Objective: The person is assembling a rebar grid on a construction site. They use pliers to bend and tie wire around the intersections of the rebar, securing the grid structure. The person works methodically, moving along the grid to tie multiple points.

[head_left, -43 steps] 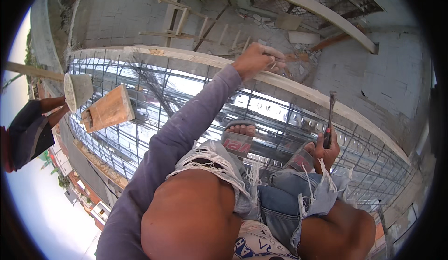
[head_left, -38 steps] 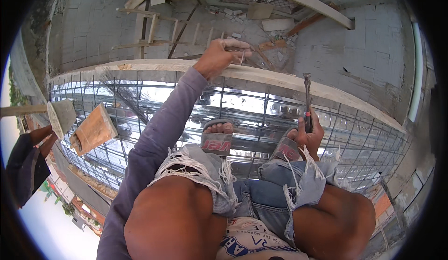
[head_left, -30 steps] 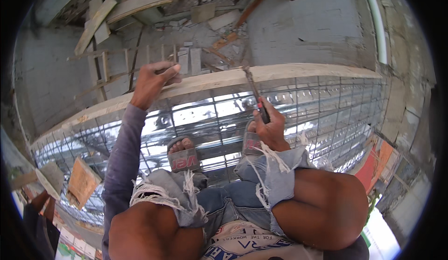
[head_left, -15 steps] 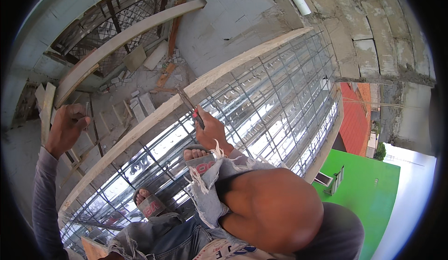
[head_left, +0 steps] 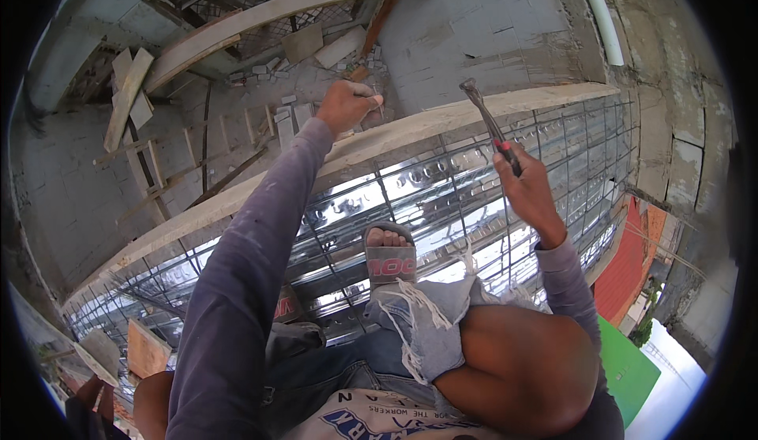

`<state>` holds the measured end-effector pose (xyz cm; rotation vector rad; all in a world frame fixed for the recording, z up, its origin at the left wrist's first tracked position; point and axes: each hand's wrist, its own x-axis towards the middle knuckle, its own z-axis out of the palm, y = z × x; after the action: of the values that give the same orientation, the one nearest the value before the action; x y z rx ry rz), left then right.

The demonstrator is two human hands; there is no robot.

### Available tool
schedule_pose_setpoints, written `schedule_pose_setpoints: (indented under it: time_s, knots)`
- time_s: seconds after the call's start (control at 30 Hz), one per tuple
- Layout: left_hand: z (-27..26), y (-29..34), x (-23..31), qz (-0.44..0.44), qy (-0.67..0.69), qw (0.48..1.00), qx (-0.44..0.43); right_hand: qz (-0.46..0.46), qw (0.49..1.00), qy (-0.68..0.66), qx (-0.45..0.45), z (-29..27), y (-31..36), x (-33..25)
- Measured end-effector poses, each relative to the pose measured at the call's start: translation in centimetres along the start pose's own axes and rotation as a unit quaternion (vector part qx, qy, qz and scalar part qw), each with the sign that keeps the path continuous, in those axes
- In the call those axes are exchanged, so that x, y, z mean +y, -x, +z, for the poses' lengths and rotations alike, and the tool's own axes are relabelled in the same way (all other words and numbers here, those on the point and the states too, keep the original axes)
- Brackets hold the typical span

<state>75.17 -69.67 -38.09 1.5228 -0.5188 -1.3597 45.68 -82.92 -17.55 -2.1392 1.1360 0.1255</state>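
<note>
Hammer (head_left: 485, 116) in R fingers (head_left: 506, 175); nail (head_left: 382, 111) btwn L fingers (head_left: 360, 90)

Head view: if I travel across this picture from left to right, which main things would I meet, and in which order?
Small orange-brown board → left hand → hand tool's metal head → right hand → bright green wall.

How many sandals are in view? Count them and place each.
2. One sandal is on the person's right foot; another sandal shows to its left, partly hidden by the left sleeve. Others may be hidden.
</note>
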Motion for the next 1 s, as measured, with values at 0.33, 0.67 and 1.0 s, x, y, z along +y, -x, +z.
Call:
schedule_pose_setpoints:
  time_s: [0.33, 0.67, 1.0]
  knots:
    - [3.7, -5.3, -3.7, -0.098, -0.085, 0.988, 0.089, -0.093, 0.905, 0.338, -0.24, -3.3, -16.8, -4.7]
    - [3.9, -6.2, -6.5, -0.113, -0.135, 0.975, 0.133, -0.154, 0.897, 0.317, -0.268, 4.6, -26.8, -6.5]
    - [3.6, -7.3, -8.8, -0.129, -0.053, 0.987, 0.074, -0.114, 0.909, 0.316, -0.248, 7.2, -28.5, -5.9]
